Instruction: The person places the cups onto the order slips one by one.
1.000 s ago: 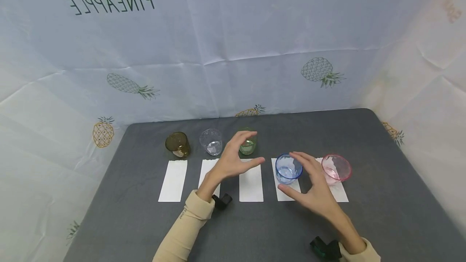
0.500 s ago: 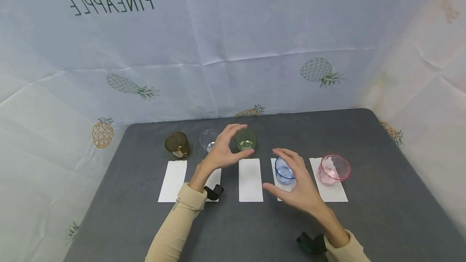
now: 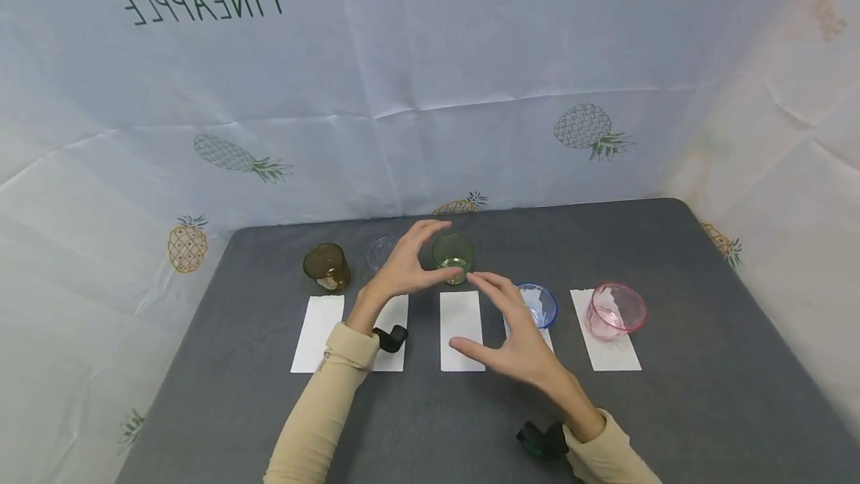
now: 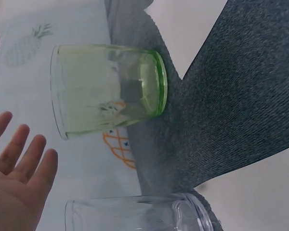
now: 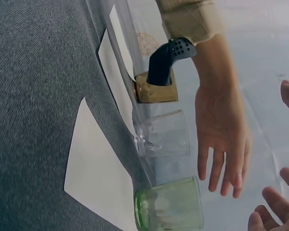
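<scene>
A green glass (image 3: 452, 251) stands behind the middle paper strip (image 3: 461, 342). My left hand (image 3: 404, 269), fingers spread and thumb apart, hovers in front of it, a little to its left; the left wrist view shows a gap between the glass (image 4: 106, 91) and the fingers. Partly covered by that hand is a clear glass (image 3: 380, 252). My right hand (image 3: 520, 340) is held over the table between the middle strip and the blue glass (image 3: 543, 308), thumb and fingers wide apart. It hides part of the blue glass and its strip. Both hands hold nothing.
A brown glass (image 3: 326, 267) stands at the back left, behind the leftmost paper strip (image 3: 319, 334). On the rightmost strip is a pink-rimmed glass (image 3: 614, 312). The dark grey table (image 3: 430, 424) meets a pineapple-print curtain (image 3: 430, 95) at its back edge.
My right hand has moved left from beside the blue glass towards the middle strip. My left hand has shifted left and slightly farther back, uncovering the green glass. The glasses stay in place.
</scene>
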`<action>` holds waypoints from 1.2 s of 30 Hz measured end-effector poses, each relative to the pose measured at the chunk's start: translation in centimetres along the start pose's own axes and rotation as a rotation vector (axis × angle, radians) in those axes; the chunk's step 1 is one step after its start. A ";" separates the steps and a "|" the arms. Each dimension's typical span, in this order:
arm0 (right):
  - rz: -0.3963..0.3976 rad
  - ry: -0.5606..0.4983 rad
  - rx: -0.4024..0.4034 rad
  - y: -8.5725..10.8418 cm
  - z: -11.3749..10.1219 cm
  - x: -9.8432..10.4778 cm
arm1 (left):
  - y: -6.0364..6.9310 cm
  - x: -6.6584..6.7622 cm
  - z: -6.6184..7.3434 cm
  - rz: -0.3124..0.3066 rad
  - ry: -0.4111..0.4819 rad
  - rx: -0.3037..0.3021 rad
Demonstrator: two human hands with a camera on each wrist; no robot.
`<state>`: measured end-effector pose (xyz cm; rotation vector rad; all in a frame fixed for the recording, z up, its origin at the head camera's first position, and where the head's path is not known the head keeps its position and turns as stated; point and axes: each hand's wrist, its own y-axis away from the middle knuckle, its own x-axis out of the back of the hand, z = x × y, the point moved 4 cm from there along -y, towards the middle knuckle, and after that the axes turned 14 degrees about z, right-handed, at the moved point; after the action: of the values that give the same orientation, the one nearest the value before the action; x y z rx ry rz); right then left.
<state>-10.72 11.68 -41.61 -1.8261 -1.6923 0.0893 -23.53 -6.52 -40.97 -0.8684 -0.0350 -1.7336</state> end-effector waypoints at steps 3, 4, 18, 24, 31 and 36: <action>-0.009 -0.008 0.005 0.1 0.0 -0.6 | -0.2 0.0 0.0 -0.029 0.001 0.019; -0.013 -0.008 0.007 0.2 0.0 -0.8 | -0.3 -0.1 0.0 -0.038 0.000 0.027; -0.086 0.075 -0.079 1.8 2.0 -3.0 | -0.4 -0.7 -0.9 -0.088 -0.026 0.079; -0.122 0.169 -0.114 2.4 3.5 -3.6 | -0.3 -0.8 -1.0 -0.090 -0.032 0.091; -0.176 0.232 -0.182 3.1 4.8 -4.1 | -0.2 -1.1 -1.0 -0.106 -0.017 0.098; -0.208 0.250 -0.223 3.5 5.4 -4.2 | -0.4 -1.2 -1.0 -0.103 -0.022 0.095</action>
<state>-10.87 10.06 -49.09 -1.7194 -1.7533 -0.4133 -24.27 -5.79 -42.20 -0.8272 -0.1782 -1.8033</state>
